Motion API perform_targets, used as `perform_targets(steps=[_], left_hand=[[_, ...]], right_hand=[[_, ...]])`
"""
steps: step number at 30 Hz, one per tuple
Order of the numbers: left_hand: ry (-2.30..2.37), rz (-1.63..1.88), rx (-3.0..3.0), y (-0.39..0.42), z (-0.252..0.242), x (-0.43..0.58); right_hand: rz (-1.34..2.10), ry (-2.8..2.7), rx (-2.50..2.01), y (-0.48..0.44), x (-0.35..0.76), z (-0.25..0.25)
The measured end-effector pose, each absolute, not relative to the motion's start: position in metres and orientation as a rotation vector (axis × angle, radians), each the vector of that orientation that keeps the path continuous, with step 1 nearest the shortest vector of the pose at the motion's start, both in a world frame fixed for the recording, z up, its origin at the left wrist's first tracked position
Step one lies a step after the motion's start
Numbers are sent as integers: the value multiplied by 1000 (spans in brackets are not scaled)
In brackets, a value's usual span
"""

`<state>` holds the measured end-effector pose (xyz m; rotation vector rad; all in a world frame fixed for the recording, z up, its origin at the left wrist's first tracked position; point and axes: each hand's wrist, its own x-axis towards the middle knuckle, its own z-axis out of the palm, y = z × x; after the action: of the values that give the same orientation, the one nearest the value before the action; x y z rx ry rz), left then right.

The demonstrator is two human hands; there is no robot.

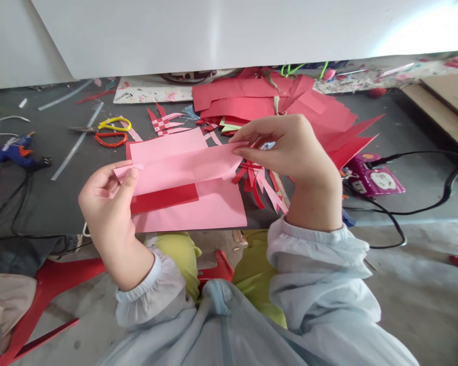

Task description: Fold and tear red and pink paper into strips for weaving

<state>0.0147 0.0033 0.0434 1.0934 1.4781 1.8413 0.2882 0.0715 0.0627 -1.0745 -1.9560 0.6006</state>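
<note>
Currently, head view: a folded pink paper strip [183,165] is being held over the table [423,183] edge. Its left end is being pinched by the left hand [107,201], its right end by the right hand [290,152]. A pink sheet [213,208] and a red sheet [164,198] are lying beneath.

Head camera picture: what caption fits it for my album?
Left hand and right hand pinch folded pink paper near red paper, scissors and a glue gun.

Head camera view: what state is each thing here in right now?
pink paper, folded, held at both ends.
left hand, pinching its left end.
right hand, pinching its right end.
scissors, closed, lying flat.
glue gun, lying on its side.
power strip, black cable plugged in.
</note>
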Motion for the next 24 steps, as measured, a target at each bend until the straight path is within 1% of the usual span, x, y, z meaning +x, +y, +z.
perform_targets(steps=[7,15,24], left_hand=[[1502,1861,1072,4,45,15],[1545,1841,1083,3,46,16],[1576,1846,1093,4,47,17]], right_hand=[[704,-1987,-1100,81,293,51],[636,-1882,-1193,85,292,47],[574,-1988,-1239,85,290,48]])
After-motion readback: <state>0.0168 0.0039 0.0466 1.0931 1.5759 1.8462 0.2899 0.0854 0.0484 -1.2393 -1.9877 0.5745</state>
